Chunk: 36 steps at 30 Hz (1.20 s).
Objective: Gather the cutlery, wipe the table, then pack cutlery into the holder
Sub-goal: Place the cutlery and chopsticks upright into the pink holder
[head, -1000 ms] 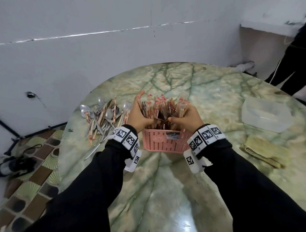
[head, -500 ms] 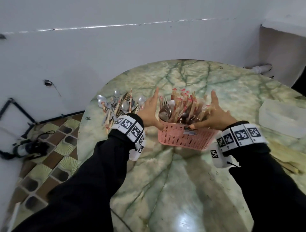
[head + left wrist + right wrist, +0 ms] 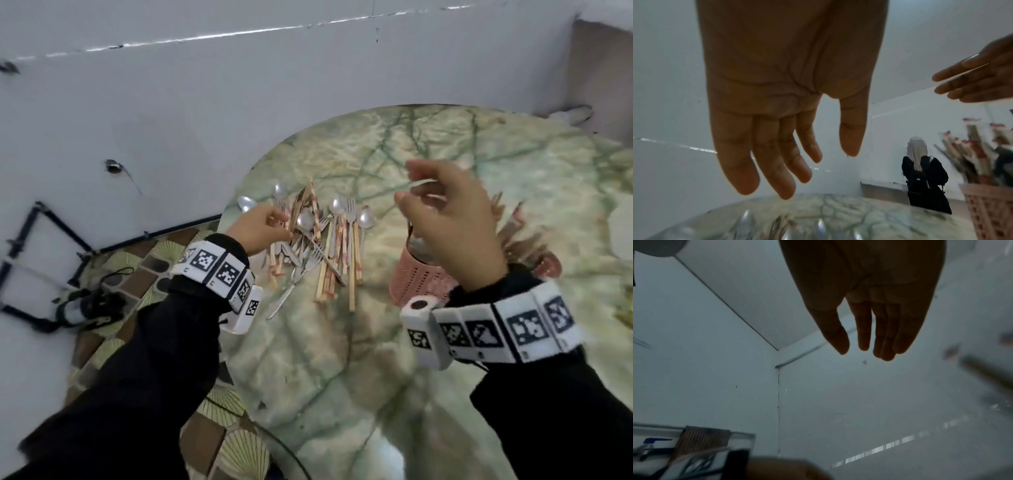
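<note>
A loose pile of cutlery (image 3: 318,240), made of spoons, forks and paper-wrapped chopsticks, lies on the green marble table (image 3: 342,377) near its left edge. My left hand (image 3: 277,222) hovers at the pile's left side; in the left wrist view my left hand (image 3: 818,170) is open and empty above the spoons (image 3: 818,227). The pink holder (image 3: 418,277) stands to the right, packed with chopsticks (image 3: 513,236). My right hand (image 3: 414,188) is raised above the holder and hides part of it. Its fingers (image 3: 885,337) are relaxed and hold nothing.
The table's round edge runs just left of the pile, with patterned floor tiles (image 3: 144,274) and black gear (image 3: 89,308) below. A white wall stands behind. In the left wrist view a person in black (image 3: 925,178) stands far off.
Both hands have let go of the bundle in the holder. My left hand moved left to the loose pile and my right hand lifted above the holder. The head view swung left.
</note>
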Motion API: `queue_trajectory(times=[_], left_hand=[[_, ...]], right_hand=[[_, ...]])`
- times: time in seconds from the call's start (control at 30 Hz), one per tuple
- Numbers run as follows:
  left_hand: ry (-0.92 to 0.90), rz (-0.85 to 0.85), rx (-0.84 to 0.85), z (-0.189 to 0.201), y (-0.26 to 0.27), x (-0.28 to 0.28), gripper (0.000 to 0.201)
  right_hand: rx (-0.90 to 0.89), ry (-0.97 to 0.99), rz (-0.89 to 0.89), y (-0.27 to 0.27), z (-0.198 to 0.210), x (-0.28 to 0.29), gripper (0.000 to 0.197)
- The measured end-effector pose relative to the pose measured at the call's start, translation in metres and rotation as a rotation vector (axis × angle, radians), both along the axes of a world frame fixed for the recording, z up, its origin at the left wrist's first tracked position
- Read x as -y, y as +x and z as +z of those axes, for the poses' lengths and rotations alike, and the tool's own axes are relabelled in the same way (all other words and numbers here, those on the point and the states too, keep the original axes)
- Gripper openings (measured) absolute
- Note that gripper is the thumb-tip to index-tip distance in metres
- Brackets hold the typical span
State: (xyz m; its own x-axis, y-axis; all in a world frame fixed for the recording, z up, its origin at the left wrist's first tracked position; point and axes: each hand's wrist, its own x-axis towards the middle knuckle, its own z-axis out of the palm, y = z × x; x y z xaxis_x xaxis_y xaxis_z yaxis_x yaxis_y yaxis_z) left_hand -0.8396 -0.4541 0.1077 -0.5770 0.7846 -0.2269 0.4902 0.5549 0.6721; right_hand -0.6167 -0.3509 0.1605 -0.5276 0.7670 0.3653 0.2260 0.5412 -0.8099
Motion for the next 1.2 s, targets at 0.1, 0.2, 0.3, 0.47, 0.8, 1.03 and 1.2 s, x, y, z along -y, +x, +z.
queue_trajectory(times=[0.1, 0.2, 0.3, 0.47, 0.8, 1.03, 1.2], left_hand=[[-0.106, 0.021, -0.008, -0.024, -0.030, -0.001, 0.032], [-0.227, 0.058, -0.017, -0.053, -0.056, -0.010, 0.036], [-0.283, 0.096, 0.023, -0.075, -0.070, -0.026, 0.050], [-0.246, 0.211, 0.061, -0.095, -0.079, -0.053, 0.063], [-0.231, 0.134, 0.033, -0.110, -0.082, -0.067, 0.033], [-0.170, 0.158, 0.113, -0.108, -0.079, -0.070, 0.031], [-0.161, 0.211, 0.267, -0.108, -0.083, -0.072, 0.022]], right_hand=[[0.190, -0.151, 0.046, -0.058, -0.041, 0.013, 0.038], [0.415, -0.289, 0.025, -0.108, -0.088, 0.011, 0.046], [0.592, -0.345, -0.031, -0.148, -0.126, 0.003, 0.050], [0.910, -0.298, -0.135, -0.189, -0.154, -0.012, 0.062], [0.915, -0.407, -0.056, -0.201, -0.157, -0.031, 0.025], [0.907, -0.446, -0.078, -0.201, -0.155, -0.035, 0.026], [0.865, -0.464, -0.089, -0.189, -0.154, -0.042, 0.030]])
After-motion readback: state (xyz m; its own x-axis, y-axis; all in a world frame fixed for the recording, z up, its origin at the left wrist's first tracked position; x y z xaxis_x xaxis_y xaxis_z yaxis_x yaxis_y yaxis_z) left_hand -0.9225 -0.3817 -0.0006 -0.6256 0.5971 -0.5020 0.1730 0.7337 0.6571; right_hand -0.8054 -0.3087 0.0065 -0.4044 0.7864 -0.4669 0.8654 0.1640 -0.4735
